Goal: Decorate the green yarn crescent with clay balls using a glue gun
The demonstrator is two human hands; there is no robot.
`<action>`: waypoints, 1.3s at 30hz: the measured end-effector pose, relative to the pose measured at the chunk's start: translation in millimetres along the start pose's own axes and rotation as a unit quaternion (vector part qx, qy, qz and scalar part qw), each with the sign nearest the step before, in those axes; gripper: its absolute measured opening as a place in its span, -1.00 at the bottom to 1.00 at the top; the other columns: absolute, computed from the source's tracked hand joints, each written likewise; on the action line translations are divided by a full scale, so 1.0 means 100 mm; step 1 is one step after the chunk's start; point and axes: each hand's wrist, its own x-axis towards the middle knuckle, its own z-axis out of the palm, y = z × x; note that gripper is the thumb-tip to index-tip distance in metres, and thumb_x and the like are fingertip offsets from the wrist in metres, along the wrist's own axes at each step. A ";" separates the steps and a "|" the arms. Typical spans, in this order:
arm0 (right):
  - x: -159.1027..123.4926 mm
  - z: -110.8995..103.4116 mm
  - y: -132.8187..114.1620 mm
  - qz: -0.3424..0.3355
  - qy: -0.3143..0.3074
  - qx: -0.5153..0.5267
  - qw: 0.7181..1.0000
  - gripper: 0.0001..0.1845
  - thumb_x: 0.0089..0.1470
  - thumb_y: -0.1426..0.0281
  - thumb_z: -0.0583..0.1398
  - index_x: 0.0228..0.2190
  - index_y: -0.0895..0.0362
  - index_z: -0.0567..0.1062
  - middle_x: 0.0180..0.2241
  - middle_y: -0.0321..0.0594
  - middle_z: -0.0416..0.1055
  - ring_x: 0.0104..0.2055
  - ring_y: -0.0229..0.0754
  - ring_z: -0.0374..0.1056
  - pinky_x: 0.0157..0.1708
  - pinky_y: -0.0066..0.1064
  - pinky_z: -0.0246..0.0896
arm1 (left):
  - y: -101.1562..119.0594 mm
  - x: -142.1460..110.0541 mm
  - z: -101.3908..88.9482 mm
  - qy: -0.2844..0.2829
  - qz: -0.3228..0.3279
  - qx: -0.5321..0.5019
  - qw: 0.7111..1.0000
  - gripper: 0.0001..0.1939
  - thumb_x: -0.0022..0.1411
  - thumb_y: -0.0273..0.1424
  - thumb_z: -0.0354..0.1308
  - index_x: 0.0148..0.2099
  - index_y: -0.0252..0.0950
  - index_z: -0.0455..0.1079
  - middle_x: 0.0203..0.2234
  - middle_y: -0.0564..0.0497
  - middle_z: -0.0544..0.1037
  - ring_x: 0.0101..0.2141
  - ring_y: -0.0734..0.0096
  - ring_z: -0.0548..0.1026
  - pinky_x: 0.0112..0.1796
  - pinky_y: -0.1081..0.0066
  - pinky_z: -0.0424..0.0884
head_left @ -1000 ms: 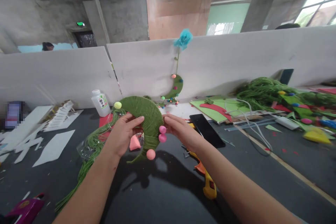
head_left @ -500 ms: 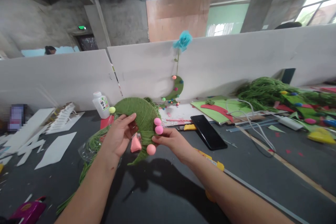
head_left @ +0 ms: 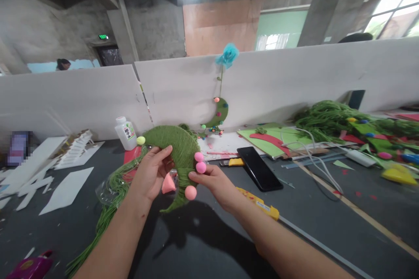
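So—LH (head_left: 149,174), RH (head_left: 216,184) pinched on crescent (head_left: 182,147)

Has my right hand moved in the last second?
Yes: against the black smartphone, your right hand has shifted left and lower in view.

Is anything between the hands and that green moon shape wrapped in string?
Nothing visible is in the way: the left hand and the right hand both hold the green, string-wrapped crescent directly. Two round, bright-pink balls sit at its edge beside the right hand, but don't block it.
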 end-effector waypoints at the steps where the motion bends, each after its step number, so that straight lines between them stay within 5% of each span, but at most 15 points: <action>1: 0.00 0.00 0.01 -0.002 0.004 -0.006 1.000 -0.74 -0.13 0.21 0.31 -0.53 0.17 0.50 -0.52 -0.31 0.39 -0.42 -0.24 0.26 -0.19 -0.28 0.14 | -0.01 0.00 0.00 0.002 0.003 0.001 1.000 -0.79 -0.11 -0.47 0.39 -0.39 -0.34 0.43 -0.53 0.10 0.50 -0.54 0.58 0.42 -0.53 0.59 0.37; 8: 0.00 -0.01 0.04 -0.007 0.006 -0.066 0.998 -0.70 -0.14 0.15 0.28 -0.59 0.13 0.43 -0.55 -0.35 0.31 -0.43 -0.22 0.24 -0.22 -0.29 0.17 | -0.07 0.04 -0.04 0.011 0.016 0.019 1.000 -0.76 -0.11 -0.46 0.39 -0.33 -0.35 0.46 -0.54 0.11 0.49 -0.54 0.58 0.41 -0.53 0.60 0.34; 12: 0.01 -0.09 -0.09 0.027 -0.053 -0.131 0.990 -0.75 -0.15 0.19 0.29 -0.54 0.14 0.50 -0.49 -0.30 0.42 -0.36 -0.19 0.34 -0.22 -0.31 0.23 | 0.01 0.05 -0.06 0.013 0.014 0.038 0.999 -0.77 -0.10 -0.45 0.38 -0.35 -0.34 0.44 -0.56 0.12 0.49 -0.56 0.57 0.41 -0.54 0.59 0.34; 15: 0.06 -0.25 -0.19 0.048 -0.061 -0.206 0.975 -0.82 -0.19 0.33 0.30 -0.46 0.16 0.54 -0.48 -0.28 0.47 -0.41 -0.23 0.35 -0.32 -0.38 0.26 | 0.13 0.03 -0.12 0.012 0.008 0.064 0.998 -0.77 -0.09 -0.43 0.37 -0.34 -0.32 0.45 -0.53 0.11 0.52 -0.56 0.55 0.44 -0.55 0.58 0.35; 20: 0.13 -0.65 -0.26 0.069 0.049 -0.342 0.936 -0.84 -0.02 0.37 0.14 -0.44 0.19 0.49 -0.62 -0.31 0.37 -0.65 -0.33 0.21 -0.57 -0.44 0.13 | 0.26 -0.04 -0.17 -0.031 -0.046 0.135 0.989 -0.75 -0.05 -0.44 0.35 -0.25 -0.36 0.50 -0.51 0.00 0.55 -0.58 0.50 0.46 -0.60 0.57 0.34; 24: 0.11 -0.81 -0.18 0.106 0.025 -0.423 0.899 -0.83 -0.10 0.48 0.17 -0.37 0.18 0.50 -0.60 -0.30 0.39 -0.69 -0.29 0.26 -0.62 -0.44 0.12 | 0.24 -0.06 -0.15 -0.065 -0.068 0.170 0.981 -0.74 -0.02 -0.45 0.33 -0.21 -0.38 0.51 -0.42 -0.08 0.58 -0.52 0.44 0.50 -0.56 0.54 0.39; 27: 0.08 -0.79 -0.08 0.107 -0.005 -0.479 0.871 -0.70 -0.19 0.55 0.21 -0.31 0.16 0.52 -0.52 -0.28 0.42 -0.66 -0.31 0.27 -0.59 -0.45 0.11 | 0.24 -0.07 -0.15 -0.068 -0.065 0.179 0.979 -0.72 0.00 -0.43 0.32 -0.18 -0.36 0.50 -0.41 -0.07 0.58 -0.50 0.43 0.50 -0.54 0.53 0.41; 32: 0.03 -0.50 0.08 0.032 -0.074 -0.519 0.851 -0.58 -0.26 0.49 0.32 -0.23 0.12 0.52 -0.30 -0.20 0.44 -0.34 -0.17 0.32 -0.36 -0.40 0.15 | 0.32 -0.16 -0.18 -0.084 -0.065 0.192 0.976 -0.68 -0.02 -0.41 0.32 -0.15 -0.36 0.50 -0.42 -0.06 0.58 -0.53 0.46 0.48 -0.55 0.53 0.39; 39: 0.06 -0.34 0.08 -0.011 -0.084 -0.485 0.871 -0.92 -0.18 0.56 0.23 -0.53 0.17 0.46 -0.53 -0.32 0.36 -0.46 -0.26 0.26 -0.43 -0.43 0.10 | 0.30 -0.36 -0.16 -0.093 -0.105 0.169 0.975 -0.76 -0.01 -0.40 0.32 -0.23 -0.34 0.51 -0.46 -0.03 0.56 -0.56 0.48 0.45 -0.51 0.52 0.41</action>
